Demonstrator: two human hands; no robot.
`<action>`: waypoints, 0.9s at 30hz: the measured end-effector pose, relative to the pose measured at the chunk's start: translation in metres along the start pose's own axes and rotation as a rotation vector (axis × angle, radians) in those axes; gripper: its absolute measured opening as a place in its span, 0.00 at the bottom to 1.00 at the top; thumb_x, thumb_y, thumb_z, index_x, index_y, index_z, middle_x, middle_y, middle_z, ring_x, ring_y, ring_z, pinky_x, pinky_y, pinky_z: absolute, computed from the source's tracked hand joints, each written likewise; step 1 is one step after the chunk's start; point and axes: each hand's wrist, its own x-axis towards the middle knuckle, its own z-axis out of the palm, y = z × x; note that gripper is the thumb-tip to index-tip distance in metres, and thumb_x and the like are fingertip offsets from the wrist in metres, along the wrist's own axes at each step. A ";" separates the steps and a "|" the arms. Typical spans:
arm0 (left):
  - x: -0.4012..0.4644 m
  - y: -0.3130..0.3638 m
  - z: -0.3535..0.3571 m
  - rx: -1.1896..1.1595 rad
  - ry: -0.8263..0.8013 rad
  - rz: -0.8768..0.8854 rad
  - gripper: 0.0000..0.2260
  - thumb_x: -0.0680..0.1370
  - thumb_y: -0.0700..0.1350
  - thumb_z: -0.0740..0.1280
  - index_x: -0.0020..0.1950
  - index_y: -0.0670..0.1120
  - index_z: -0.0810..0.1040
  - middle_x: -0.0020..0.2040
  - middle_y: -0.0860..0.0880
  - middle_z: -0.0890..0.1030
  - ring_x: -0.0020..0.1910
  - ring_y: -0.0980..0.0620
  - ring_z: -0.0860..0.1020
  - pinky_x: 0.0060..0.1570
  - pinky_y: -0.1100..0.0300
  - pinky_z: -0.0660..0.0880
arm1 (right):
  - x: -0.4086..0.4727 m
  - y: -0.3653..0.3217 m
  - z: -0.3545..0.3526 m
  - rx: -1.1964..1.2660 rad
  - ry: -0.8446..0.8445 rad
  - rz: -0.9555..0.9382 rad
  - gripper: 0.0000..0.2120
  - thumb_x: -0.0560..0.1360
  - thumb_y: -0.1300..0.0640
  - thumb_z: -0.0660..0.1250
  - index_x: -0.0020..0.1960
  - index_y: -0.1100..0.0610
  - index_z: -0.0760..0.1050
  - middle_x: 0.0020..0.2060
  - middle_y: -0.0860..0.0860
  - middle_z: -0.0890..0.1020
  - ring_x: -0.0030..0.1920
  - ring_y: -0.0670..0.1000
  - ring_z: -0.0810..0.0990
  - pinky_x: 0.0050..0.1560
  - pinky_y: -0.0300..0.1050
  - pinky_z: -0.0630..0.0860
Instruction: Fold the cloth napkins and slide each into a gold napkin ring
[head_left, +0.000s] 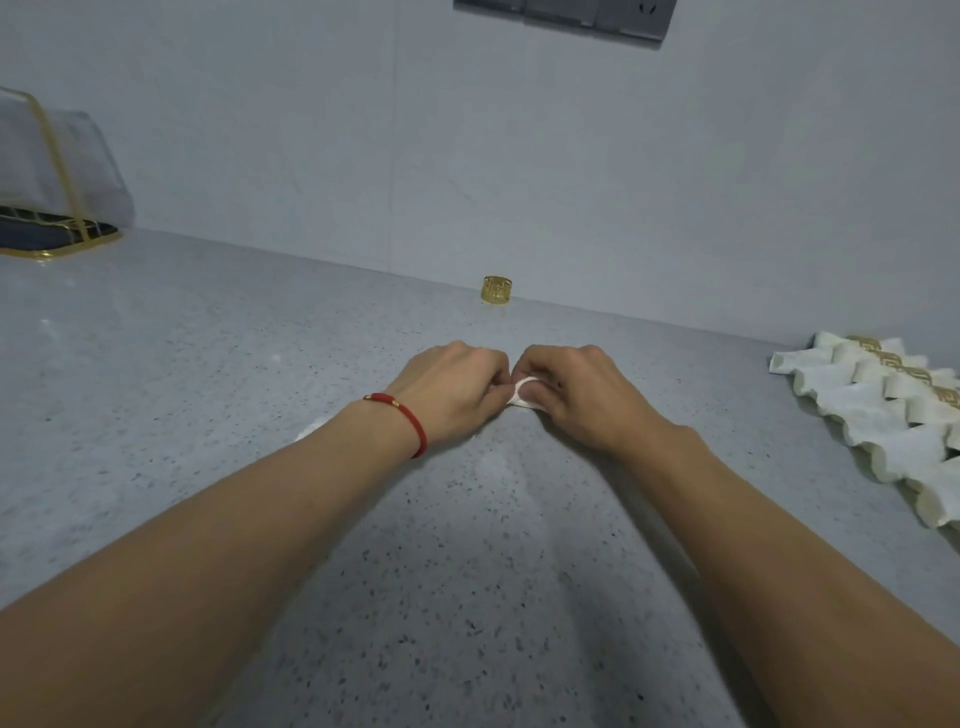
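No writing can be read anywhere. The left hand (457, 387) and the right hand (576, 395) meet at mid-counter, fingers curled, both pinching a small white napkin (521, 394) rolled tight. A gold napkin ring (497, 290) stands upright beside the wall edge, well apart from them. Finished ringed napkins (878, 410) lie in rows at the right edge. The speckled counter (208, 364) has wide free space on the left.

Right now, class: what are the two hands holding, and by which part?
Both the left hand and right hand pinch a rolled white napkin at its visible end; the rest is hidden.
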 end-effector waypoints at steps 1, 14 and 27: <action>0.003 -0.005 0.000 0.000 -0.006 -0.009 0.10 0.80 0.56 0.64 0.48 0.51 0.76 0.41 0.51 0.79 0.40 0.48 0.77 0.36 0.55 0.70 | 0.006 0.001 0.004 0.018 0.014 0.011 0.04 0.79 0.57 0.69 0.52 0.51 0.81 0.39 0.44 0.82 0.42 0.49 0.78 0.43 0.44 0.69; 0.042 -0.031 0.021 0.013 0.228 -0.162 0.06 0.79 0.48 0.67 0.54 0.48 0.77 0.50 0.47 0.80 0.51 0.45 0.76 0.49 0.53 0.73 | 0.109 0.017 0.020 0.538 -0.102 0.453 0.15 0.75 0.47 0.60 0.46 0.54 0.83 0.44 0.51 0.86 0.50 0.56 0.83 0.55 0.56 0.77; 0.048 -0.046 0.029 -0.050 0.262 -0.090 0.05 0.80 0.46 0.67 0.51 0.47 0.74 0.50 0.48 0.78 0.48 0.46 0.76 0.48 0.54 0.71 | 0.183 0.057 0.057 -0.148 -0.082 0.503 0.15 0.84 0.49 0.57 0.64 0.56 0.72 0.62 0.60 0.73 0.51 0.61 0.77 0.52 0.51 0.72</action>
